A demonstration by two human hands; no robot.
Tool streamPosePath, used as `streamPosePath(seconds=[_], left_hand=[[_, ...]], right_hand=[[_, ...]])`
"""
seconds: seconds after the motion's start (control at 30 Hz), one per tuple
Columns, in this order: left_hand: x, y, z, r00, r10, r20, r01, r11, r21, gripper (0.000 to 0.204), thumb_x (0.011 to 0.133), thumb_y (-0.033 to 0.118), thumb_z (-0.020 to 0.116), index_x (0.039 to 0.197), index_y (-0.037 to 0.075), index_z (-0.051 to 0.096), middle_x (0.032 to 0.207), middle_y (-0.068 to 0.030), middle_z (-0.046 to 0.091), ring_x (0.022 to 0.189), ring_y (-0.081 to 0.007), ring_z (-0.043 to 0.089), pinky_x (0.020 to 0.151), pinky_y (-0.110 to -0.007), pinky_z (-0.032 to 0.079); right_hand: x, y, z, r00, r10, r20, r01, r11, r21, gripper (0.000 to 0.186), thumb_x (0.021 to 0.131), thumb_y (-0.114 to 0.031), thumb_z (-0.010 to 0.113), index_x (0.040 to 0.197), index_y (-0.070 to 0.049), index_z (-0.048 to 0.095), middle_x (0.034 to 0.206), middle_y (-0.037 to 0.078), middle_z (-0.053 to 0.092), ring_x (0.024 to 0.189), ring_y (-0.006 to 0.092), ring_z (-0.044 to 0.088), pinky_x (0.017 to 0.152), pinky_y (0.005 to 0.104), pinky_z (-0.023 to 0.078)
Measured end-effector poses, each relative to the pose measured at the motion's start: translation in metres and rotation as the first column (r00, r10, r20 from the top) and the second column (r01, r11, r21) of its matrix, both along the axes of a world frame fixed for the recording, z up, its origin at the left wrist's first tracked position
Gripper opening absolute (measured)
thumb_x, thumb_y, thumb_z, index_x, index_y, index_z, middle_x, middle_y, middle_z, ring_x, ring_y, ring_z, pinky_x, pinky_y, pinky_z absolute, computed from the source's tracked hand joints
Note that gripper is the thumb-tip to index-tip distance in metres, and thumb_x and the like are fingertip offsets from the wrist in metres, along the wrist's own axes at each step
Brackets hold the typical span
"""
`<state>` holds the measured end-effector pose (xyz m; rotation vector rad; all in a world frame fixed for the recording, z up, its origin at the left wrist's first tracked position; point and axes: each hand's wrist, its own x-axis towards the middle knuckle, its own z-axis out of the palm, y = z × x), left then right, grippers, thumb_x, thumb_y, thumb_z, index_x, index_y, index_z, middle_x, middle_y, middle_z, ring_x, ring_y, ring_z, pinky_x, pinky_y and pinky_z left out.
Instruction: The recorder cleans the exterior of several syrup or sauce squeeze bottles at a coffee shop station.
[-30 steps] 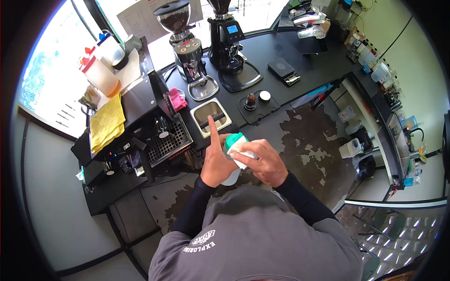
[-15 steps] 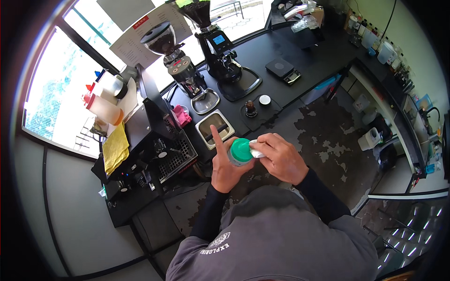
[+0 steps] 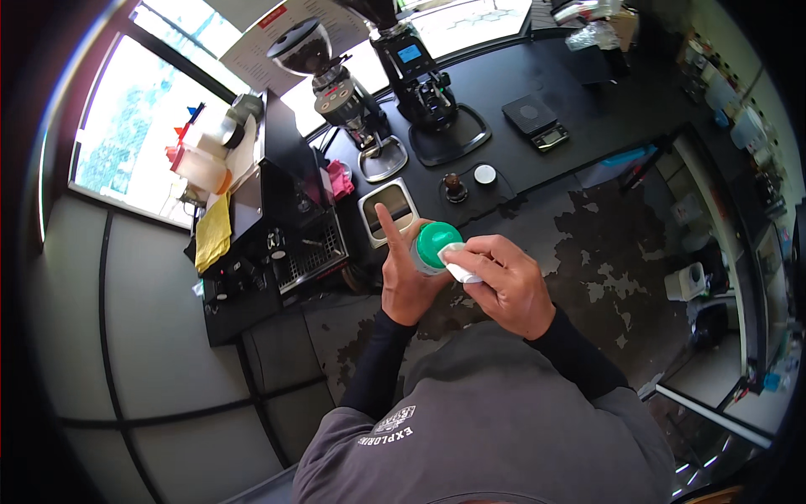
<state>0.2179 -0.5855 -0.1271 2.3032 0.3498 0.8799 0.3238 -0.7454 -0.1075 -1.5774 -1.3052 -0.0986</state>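
Note:
In front of my chest, my left hand point(image 3: 405, 284) is wrapped round a small pale container with a green lid point(image 3: 440, 238), its index finger pointing up and away from the side. My right hand point(image 3: 516, 284) pinches a folded white cloth or tissue point(image 3: 462, 265), which I cannot tell apart at this size. That white piece touches the near right edge of the lid. Most of the container's body is hidden by the lid and my left fingers.
Beyond my hands, the black counter holds a steel-rimmed knock box point(image 3: 388, 212), a tamper point(image 3: 454, 188), a white round piece point(image 3: 484, 174), two coffee grinders point(image 3: 348, 105) and a scale point(image 3: 537, 122). An espresso machine point(image 3: 281, 181) with a yellow cloth point(image 3: 213, 235) stands left.
The white piece in my right hand has moved onto the top of the green lid from its right side. The view has tilted, so the counter sits higher in the picture.

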Motion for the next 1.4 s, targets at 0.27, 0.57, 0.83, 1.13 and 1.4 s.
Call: streamPosePath(seconds=[0.27,0.57,0.83,1.13,1.4], left_hand=[[-0.019,-0.018,0.002,0.987,0.158,-0.037,-0.161,0.980,-0.115,0.148,0.071,0.015,0.098,0.165,-0.001,-0.015,0.123,-0.0177,0.072,0.105,-0.0281,0.075,0.092,-0.038,0.060],[-0.041,-0.005,0.009,0.960,0.279,0.020,-0.275,0.956,-0.096,0.146,0.076,0.018,0.096,0.164,-0.002,-0.017,0.126,-0.0194,0.071,0.107,-0.0298,0.074,0.096,-0.039,0.058],[-0.045,0.068,0.059,0.935,0.305,0.183,-0.292,0.952,-0.092,0.147,0.077,0.025,0.097,0.164,-0.002,-0.019,0.133,-0.0235,0.068,0.113,-0.0277,0.072,0.100,-0.039,0.056],[-0.069,0.280,0.257,0.947,0.273,0.170,-0.320,0.853,0.413,0.120,0.078,0.040,0.093,0.162,-0.005,0.020,0.131,-0.0275,0.065,0.122,-0.0346,0.068,0.101,-0.042,0.055],[-0.040,0.446,0.283,0.903,0.397,-0.164,-0.190,0.711,0.677,0.135,0.072,0.057,0.094,0.163,-0.008,0.018,0.121,-0.0333,0.069,0.112,-0.0427,0.074,0.100,-0.042,0.057]], right_hand=[[0.053,0.021,-0.014,0.979,0.154,0.132,-0.159,0.987,0.026,0.040,0.076,0.004,0.074,0.112,-0.012,0.077,0.111,0.003,0.069,0.092,0.0272,0.066,0.079,0.0396,0.058],[0.050,0.064,0.004,0.794,0.437,-0.422,-0.456,0.888,0.062,0.021,0.096,-0.001,0.069,0.115,-0.006,0.077,0.108,0.011,0.072,0.086,0.0180,0.070,0.072,0.0301,0.055],[0.030,0.106,-0.013,0.760,0.408,-0.506,-0.394,0.908,0.142,0.016,0.099,-0.001,0.070,0.114,-0.001,0.075,0.108,0.006,0.070,0.088,0.0111,0.065,0.074,0.0249,0.052],[0.035,0.179,-0.028,0.652,0.224,-0.724,-0.172,0.974,0.146,0.017,0.107,-0.014,0.065,0.118,-0.003,0.070,0.107,-0.003,0.065,0.076,0.0016,0.050,0.064,0.0190,0.038],[0.001,0.221,-0.046,0.684,0.085,-0.724,0.000,0.993,0.117,0.016,0.108,-0.016,0.064,0.117,-0.004,0.071,0.098,-0.003,0.064,0.072,0.0014,0.049,0.062,0.0193,0.038]])
